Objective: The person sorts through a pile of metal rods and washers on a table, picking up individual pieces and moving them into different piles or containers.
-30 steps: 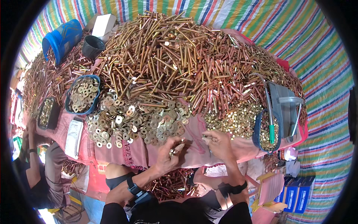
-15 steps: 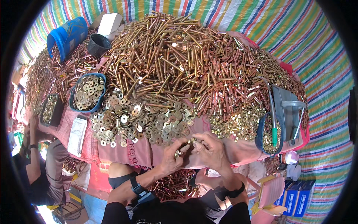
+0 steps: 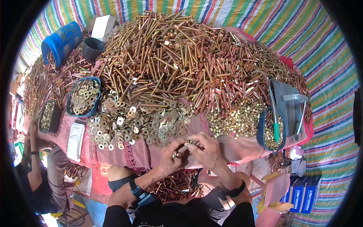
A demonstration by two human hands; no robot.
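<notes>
Both hands meet over the near edge of the pink cloth (image 3: 242,151). My left hand (image 3: 171,156) is closed around a metal bolt (image 3: 176,154), one end of which pokes out below the fingers. Up against it, my right hand (image 3: 206,149) has its fingertips pinched together; whatever small part they hold is hidden. Just beyond the hands lies a heap of flat washers (image 3: 151,123). To the right of that is a heap of small brassy nuts (image 3: 234,121). Behind both rises a big mound of long golden bolts (image 3: 162,64), with shorter reddish metal pieces (image 3: 223,87) on its right side.
Blue-rimmed tub (image 3: 96,106) holds washers; another tub (image 3: 261,138) holds nuts beside a grey scoop-like container (image 3: 289,102). At far left are a dark tray (image 3: 56,123), blue bucket (image 3: 56,43), black pot (image 3: 93,49) and another person's arm (image 3: 34,159). More bolts (image 3: 172,187) lie below my hands.
The view has shifted slightly, so the heaps sit a little further left. My right fingertips have closed in beside the left hand, and the bolt's end shows lower in my left grip.
</notes>
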